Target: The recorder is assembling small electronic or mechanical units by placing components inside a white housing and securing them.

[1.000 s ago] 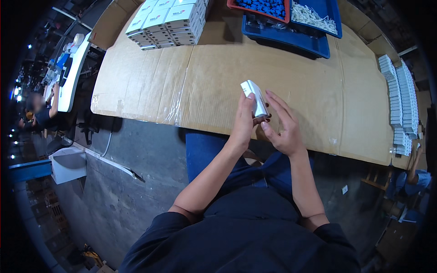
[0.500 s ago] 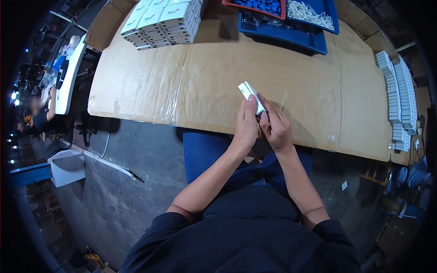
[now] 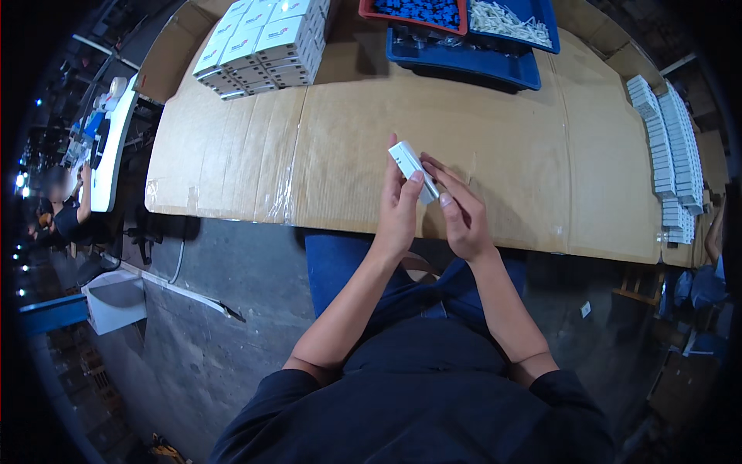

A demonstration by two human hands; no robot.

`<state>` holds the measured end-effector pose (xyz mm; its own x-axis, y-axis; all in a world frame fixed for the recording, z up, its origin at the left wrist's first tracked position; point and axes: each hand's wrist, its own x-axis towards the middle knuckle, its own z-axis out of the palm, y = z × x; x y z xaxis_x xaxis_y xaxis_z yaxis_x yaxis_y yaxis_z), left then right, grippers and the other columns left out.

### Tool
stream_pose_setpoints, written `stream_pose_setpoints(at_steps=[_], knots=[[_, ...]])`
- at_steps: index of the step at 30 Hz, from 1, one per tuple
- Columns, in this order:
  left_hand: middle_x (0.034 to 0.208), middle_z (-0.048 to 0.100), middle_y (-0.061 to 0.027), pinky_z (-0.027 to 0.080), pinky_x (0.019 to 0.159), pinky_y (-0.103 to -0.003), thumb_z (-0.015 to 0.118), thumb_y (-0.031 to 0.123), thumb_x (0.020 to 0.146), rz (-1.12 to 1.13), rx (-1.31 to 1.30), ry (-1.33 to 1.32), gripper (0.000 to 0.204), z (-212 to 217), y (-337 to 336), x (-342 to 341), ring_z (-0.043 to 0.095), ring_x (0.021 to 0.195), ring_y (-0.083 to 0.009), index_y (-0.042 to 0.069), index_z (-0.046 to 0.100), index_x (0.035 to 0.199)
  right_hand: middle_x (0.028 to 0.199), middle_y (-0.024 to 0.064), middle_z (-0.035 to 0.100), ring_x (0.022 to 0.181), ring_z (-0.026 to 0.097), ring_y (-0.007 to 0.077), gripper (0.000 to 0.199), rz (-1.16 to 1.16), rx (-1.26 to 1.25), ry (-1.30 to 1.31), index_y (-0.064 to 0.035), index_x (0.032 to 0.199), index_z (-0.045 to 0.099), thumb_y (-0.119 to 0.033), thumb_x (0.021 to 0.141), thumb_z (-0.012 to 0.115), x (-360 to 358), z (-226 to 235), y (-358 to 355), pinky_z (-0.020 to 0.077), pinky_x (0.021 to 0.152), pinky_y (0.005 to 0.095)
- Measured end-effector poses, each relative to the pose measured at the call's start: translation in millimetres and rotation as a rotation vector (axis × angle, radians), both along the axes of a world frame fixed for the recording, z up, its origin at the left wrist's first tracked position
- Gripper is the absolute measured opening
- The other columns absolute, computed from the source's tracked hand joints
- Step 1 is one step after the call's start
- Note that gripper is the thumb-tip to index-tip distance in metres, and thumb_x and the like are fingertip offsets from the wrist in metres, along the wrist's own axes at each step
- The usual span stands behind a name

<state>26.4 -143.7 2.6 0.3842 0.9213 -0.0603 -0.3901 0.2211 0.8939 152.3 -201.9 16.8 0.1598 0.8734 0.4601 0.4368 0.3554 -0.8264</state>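
Note:
A small white rectangular case with a few dark marks near its far end is tilted above the near part of the cardboard-covered table. My left hand grips it, thumb on its face and fingers along its left side and behind. Beside its lower right edge is my right hand, fingers stretched out and thumb apart from them. Whether the right fingertips touch the case's edge I cannot tell. The case's underside is hidden.
White boxes are stacked at the back left of the table. A red tray of blue parts and blue trays, one with white parts, stand at the back. White stacks line the right edge. Another person sits far left.
The case has shifted slightly left and turned to show more of its face. My right hand's fingers have loosened from its lower end and straightened. The whole view has shifted slightly.

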Motion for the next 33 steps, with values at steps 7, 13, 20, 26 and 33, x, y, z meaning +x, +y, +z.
stream_pose_setpoints(at_steps=[7, 13, 20, 26, 33], knots=[[0.153, 0.046, -0.0153, 0.049, 0.104, -0.040, 0.072, 0.013, 0.093, -0.175, 0.197, 0.106, 0.098, 15.4, -0.2, -10.4, 0.059, 0.123, -0.0233, 0.011, 0.010, 0.170, 0.150, 0.0157, 0.058, 0.139, 0.055, 0.0252, 0.049, 0.045, -0.195, 0.375, 0.0004, 0.145, 0.057, -0.029, 0.105, 0.063, 14.6, 23.1, -3.9, 0.0410, 0.117, 0.0405], [0.157, 0.043, -0.0167, 0.045, 0.111, -0.044, 0.072, 0.024, 0.094, -0.276, 0.277, 0.178, 0.093, 2.1, -3.9, -7.7, 0.056, 0.132, -0.0277, 0.008, 0.018, 0.168, 0.145, 0.0139, 0.060, 0.134, 0.057, 0.0249, 0.055, -0.013, -0.234, 0.415, -0.0043, 0.148, 0.056, -0.034, 0.103, 0.068, 13.2, 18.4, -7.1, 0.0441, 0.113, 0.0396], [0.132, 0.061, -0.0129, 0.051, 0.103, -0.042, 0.037, 0.079, 0.101, -0.405, -0.415, 0.076, 0.089, 43.7, -3.7, -12.2, 0.064, 0.115, -0.0238, 0.007, 0.043, 0.154, 0.146, 0.0171, 0.056, 0.131, 0.059, 0.0310, 0.069, 0.005, -0.088, 0.139, -0.0019, 0.147, 0.056, -0.037, 0.093, 0.080, 16.7, 23.1, -7.7, 0.0476, 0.110, 0.0410], [0.113, 0.068, -0.0094, 0.056, 0.093, -0.038, 0.048, 0.071, 0.102, -0.353, -0.588, 0.065, 0.072, 55.6, -5.4, -3.0, 0.068, 0.104, -0.0211, 0.006, 0.059, 0.131, 0.145, 0.0210, 0.057, 0.132, 0.058, 0.0363, 0.066, -0.071, -0.033, -0.079, -0.0009, 0.146, 0.058, -0.041, 0.096, 0.073, 6.4, 15.7, -8.3, 0.0485, 0.110, 0.0433], [0.109, 0.069, -0.0083, 0.056, 0.090, -0.036, 0.052, 0.062, 0.103, -0.291, -0.617, 0.021, 0.062, 51.0, -14.5, 0.2, 0.069, 0.099, -0.0200, 0.006, 0.060, 0.129, 0.142, 0.0269, 0.061, 0.129, 0.061, 0.0419, 0.062, -0.094, 0.121, -0.219, 0.0077, 0.146, 0.054, -0.039, 0.104, 0.061, 7.2, -0.2, -5.1, 0.0507, 0.108, 0.0460]])
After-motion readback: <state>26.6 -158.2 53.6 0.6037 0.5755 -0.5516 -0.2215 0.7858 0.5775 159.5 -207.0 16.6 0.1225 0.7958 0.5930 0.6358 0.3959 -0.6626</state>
